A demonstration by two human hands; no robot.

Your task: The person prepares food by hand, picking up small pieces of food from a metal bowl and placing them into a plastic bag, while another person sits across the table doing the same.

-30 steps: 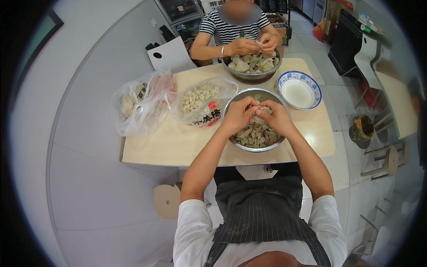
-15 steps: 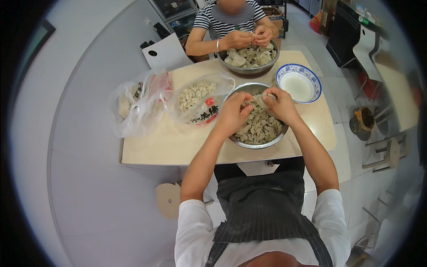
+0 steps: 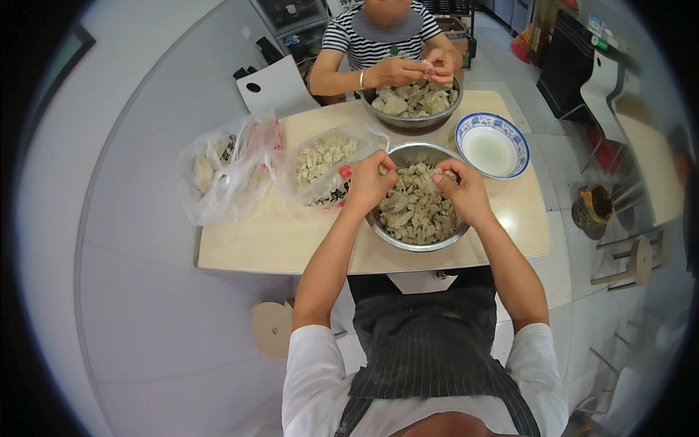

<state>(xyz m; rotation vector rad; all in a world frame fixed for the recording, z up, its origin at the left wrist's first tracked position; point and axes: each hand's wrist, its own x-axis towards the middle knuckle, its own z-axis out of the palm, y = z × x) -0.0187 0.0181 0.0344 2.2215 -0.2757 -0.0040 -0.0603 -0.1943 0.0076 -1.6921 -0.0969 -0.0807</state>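
Observation:
In front of me a steel bowl point(image 3: 416, 246) holds a heap of soft, pale grey-green pieces point(image 3: 416, 207) whose kind I cannot make out. My left hand point(image 3: 371, 183) is over the bowl's left rim, its fingertips pinched together; a tiny bit may be between them, too small to name. Over the right side of the heap, my right hand point(image 3: 466, 191) pinches a pale grey-green piece point(image 3: 441, 177) between thumb and fingers.
Across the pale table point(image 3: 291, 240), another person's hands point(image 3: 419, 71) work over a second steel bowl point(image 3: 415, 125) of larger pieces. A blue-and-white bowl point(image 3: 491, 149) of cloudy liquid stands at right. Plastic bags point(image 3: 233, 178) lie at left, one holding small pale pieces point(image 3: 324, 159).
My hands have drawn apart: the left has moved left to the bowl's rim, while the right stays over the heap's right side. The view has shifted slightly.

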